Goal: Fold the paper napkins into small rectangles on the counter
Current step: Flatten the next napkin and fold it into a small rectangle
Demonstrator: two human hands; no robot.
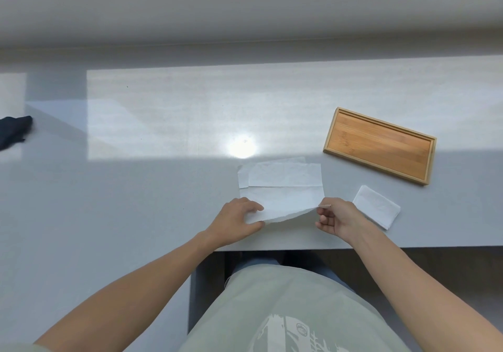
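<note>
A white paper napkin (285, 200) lies unfolded on the grey counter (122, 202), on top of more flat napkins (283, 174) behind it. My left hand (238, 222) pinches its near left corner. Between thumb and finger, my right hand (339, 219) holds the near right corner, and the near edge is lifted slightly off the counter. A napkin folded into a small rectangle (377, 210) rests to the right of my right hand.
An empty wooden tray (379, 144) sits at an angle at the back right. A dark cloth (13, 131) lies at the far left edge. The counter's near edge runs just below my hands.
</note>
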